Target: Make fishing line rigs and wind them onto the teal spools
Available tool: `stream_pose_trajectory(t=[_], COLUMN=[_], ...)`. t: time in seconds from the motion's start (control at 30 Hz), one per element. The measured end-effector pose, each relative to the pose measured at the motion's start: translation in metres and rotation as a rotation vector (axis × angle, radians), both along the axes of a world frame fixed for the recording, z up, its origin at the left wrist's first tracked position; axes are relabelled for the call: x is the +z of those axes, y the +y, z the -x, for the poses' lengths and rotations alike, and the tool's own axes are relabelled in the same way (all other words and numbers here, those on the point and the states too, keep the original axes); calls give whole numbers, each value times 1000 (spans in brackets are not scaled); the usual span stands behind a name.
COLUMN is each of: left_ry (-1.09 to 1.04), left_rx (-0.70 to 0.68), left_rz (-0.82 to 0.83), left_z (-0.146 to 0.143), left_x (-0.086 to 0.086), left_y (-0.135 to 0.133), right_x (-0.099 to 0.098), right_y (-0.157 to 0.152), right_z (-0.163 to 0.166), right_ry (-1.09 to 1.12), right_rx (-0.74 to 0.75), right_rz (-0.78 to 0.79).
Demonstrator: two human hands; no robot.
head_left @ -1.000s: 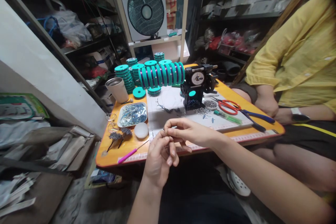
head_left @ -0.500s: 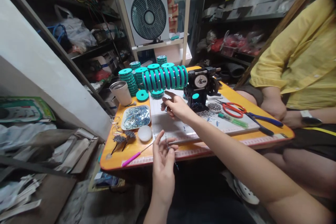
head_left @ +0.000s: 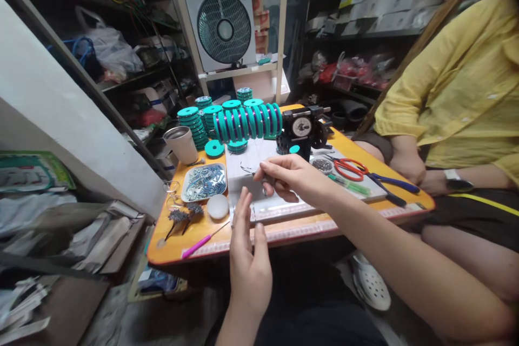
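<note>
Beyond the open-fingered left grip (head_left: 249,259): right grip (head_left: 290,177), curled, closure unclear, beside dark slivers (head_left: 247,168); apparently small-part handling, next move needing precision.

Box fan (head_left: 224,27): upright on a frame shelf (head_left: 239,71) behind the table (head_left: 162,251). Open tumbler (head_left: 181,148): upright near the table's left edge. White plastic bag (head_left: 115,48): on the left-hand shelving (head_left: 117,84). Seated person (head_left: 450,130) in yellow shirt (head_left: 466,86): right of the table.
</note>
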State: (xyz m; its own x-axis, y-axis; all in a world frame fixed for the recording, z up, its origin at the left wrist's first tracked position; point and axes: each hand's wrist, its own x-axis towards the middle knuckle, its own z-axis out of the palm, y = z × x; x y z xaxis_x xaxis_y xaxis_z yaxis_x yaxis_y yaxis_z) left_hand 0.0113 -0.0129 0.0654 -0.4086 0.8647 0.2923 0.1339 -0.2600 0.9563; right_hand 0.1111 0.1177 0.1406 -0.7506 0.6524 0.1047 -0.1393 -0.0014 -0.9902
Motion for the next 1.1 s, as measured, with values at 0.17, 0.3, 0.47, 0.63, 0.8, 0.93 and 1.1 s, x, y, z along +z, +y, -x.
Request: stream_pose_trajectory(t=[0.17, 0.3, 0.47, 0.63, 0.8, 0.93, 1.1], left_ry=[-317, -524, -688, -947, -1072, -1102, -1145], left_rx=[-188, -415, -540, -573, -593, -600, -666], left_rz=[-27, 85, 167, 182, 273, 338, 348], left_z=[4, 0, -12, -24, -26, -27, -30], left_x=[12, 14, 5, -3, -6, -12, -24], left_y=[18, 13, -3, -18, -34, -41, -48], right_x=[13, 12, -6, -24, -30, -33, -37], right_y=[-10, -12, -14, -20, -19, -17, -15], right_z=[-13, -18, -14, -5, -2, -4, -6], right_ry=[42, 54, 65, 65, 78, 91, 100], right_rx=[187, 221, 197, 85, 48, 50, 50], right_rz=[129, 241, 405, 538, 565, 570, 554])
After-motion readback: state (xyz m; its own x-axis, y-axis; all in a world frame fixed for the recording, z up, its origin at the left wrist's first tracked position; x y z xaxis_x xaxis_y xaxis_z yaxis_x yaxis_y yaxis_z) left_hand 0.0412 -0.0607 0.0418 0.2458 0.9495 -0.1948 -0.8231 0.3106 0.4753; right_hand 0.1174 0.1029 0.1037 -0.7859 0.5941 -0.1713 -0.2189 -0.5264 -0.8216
